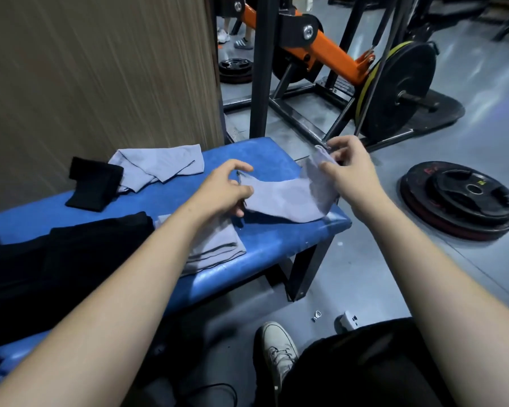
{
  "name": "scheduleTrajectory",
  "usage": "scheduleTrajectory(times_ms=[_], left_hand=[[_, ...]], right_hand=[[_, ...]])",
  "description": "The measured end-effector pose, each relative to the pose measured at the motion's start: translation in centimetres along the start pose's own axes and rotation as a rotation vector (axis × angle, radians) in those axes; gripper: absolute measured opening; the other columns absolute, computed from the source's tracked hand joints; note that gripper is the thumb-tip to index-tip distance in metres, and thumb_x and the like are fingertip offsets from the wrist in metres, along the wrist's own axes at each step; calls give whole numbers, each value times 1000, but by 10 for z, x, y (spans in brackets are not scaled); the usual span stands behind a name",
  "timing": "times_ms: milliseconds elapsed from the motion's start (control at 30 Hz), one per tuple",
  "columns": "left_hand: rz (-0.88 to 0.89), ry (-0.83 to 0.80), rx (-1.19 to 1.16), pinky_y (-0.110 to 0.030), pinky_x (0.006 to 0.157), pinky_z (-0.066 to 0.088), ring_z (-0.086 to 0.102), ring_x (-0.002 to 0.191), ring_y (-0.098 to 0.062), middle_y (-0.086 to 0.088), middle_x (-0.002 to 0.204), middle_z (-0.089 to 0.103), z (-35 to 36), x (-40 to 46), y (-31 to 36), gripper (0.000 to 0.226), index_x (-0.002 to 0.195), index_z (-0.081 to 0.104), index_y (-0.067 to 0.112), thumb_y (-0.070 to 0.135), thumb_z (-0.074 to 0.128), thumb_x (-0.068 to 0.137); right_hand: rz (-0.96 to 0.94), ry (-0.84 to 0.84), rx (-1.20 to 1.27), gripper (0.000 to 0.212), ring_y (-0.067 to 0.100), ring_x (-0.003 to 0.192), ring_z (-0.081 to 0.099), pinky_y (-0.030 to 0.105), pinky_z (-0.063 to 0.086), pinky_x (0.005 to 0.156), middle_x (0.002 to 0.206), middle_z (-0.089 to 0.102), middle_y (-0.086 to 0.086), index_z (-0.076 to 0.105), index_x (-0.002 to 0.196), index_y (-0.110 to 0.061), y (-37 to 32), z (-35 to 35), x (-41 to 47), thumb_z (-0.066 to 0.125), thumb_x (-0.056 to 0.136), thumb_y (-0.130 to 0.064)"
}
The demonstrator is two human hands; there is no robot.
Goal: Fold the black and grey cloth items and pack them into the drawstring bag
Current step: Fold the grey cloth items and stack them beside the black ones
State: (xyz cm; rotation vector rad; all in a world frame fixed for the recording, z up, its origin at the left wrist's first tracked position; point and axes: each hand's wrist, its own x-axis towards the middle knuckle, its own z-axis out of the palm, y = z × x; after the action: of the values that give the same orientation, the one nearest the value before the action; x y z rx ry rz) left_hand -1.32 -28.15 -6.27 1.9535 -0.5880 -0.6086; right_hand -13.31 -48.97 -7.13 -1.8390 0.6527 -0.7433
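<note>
A grey cloth [285, 198] is stretched over the right end of the blue bench [279, 245]. My left hand [224, 190] pinches its left edge and my right hand [350, 168] grips its raised right corner. A folded grey cloth [215, 248] lies under my left forearm. Another grey cloth [159, 164] lies loosely folded at the bench's far side. Beside it is a small folded black cloth [96, 183]. A larger black cloth [56, 265] is spread over the near left of the bench. I cannot pick out a drawstring bag.
A wood-grain wall [100, 69] rises behind the bench. Weight plates [465, 198] lie on the floor at right, and an orange and black plate-loaded machine [335, 54] stands beyond. My shoe [276, 348] and small white objects [347, 320] are on the floor below.
</note>
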Motion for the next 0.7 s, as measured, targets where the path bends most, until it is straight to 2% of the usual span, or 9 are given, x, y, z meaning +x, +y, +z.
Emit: scheduleTrajectory(times_ms=[100, 200, 300, 400, 467, 533, 567, 633, 700], left_hand=[[-25, -20, -44, -19, 42, 47, 54, 49, -22, -15, 81, 49, 4, -4, -2, 28, 122, 56, 11, 4, 57, 95], [-43, -31, -114, -29, 52, 60, 55, 53, -19, -11, 71, 49, 9, -5, -4, 25, 123, 54, 7, 3, 52, 99], [-91, -48, -258, -32, 54, 61, 62, 60, -22, -13, 78, 57, 12, -6, -2, 18, 119, 52, 5, 14, 44, 106], [-111, -37, -293, -33, 58, 60, 67, 72, -27, -17, 91, 66, 12, -7, -3, 37, 118, 56, 0, 32, 42, 107], [-105, 9, -275, -36, 63, 61, 68, 79, -28, -22, 98, 67, 12, -8, -6, 34, 118, 53, -5, 25, 53, 103], [-101, 55, -260, -40, 66, 60, 64, 75, -28, -22, 95, 61, 12, -9, -7, 26, 117, 51, -6, 8, 58, 97], [-91, 73, -267, -41, 65, 58, 62, 72, -27, -21, 92, 59, 12, -9, -6, 23, 115, 52, -5, 3, 57, 95], [-59, 97, -303, -32, 57, 55, 60, 63, -20, -17, 87, 60, 7, -13, -1, 20, 113, 54, 2, -1, 54, 93], [-37, 112, -342, -27, 59, 52, 62, 64, -17, -14, 90, 65, -2, -17, 1, 23, 115, 55, 7, 0, 54, 93]], right_hand=[[-80, -81, 3, 27, 3, 61, 45, 22, 42, 57, 85, 51, -8, 58, 114, -19, -17, 24, -14, 67, 89, -15], [-168, -222, -101, 33, 2, 58, 46, 23, 41, 62, 88, 56, -9, 57, 116, -18, -24, 51, -27, 66, 86, -9], [-188, -397, -184, 31, -5, 56, 48, 22, 36, 63, 94, 60, -2, 56, 116, -17, -24, 70, -35, 69, 88, -15], [-145, -502, -170, 27, -1, 61, 52, 21, 41, 64, 97, 64, 1, 57, 116, -15, -31, 72, -39, 68, 92, -22], [-52, -512, -26, 22, 6, 56, 53, 18, 42, 53, 94, 65, 4, 57, 116, -11, -36, 66, -39, 63, 95, -15], [42, -458, 109, 17, 17, 55, 54, 22, 39, 47, 93, 67, 10, 58, 111, -10, -36, 61, -36, 57, 95, -6], [54, -395, 108, 16, 20, 58, 53, 22, 39, 49, 91, 66, 9, 59, 108, -13, -34, 59, -34, 56, 94, -5], [46, -272, 6, 15, 18, 68, 53, 25, 40, 58, 90, 60, 2, 59, 107, -18, -24, 57, -26, 58, 94, -11], [126, -272, -5, 25, 17, 78, 56, 27, 43, 68, 99, 61, 3, 57, 115, -22, -17, 51, -23, 64, 91, -26]])
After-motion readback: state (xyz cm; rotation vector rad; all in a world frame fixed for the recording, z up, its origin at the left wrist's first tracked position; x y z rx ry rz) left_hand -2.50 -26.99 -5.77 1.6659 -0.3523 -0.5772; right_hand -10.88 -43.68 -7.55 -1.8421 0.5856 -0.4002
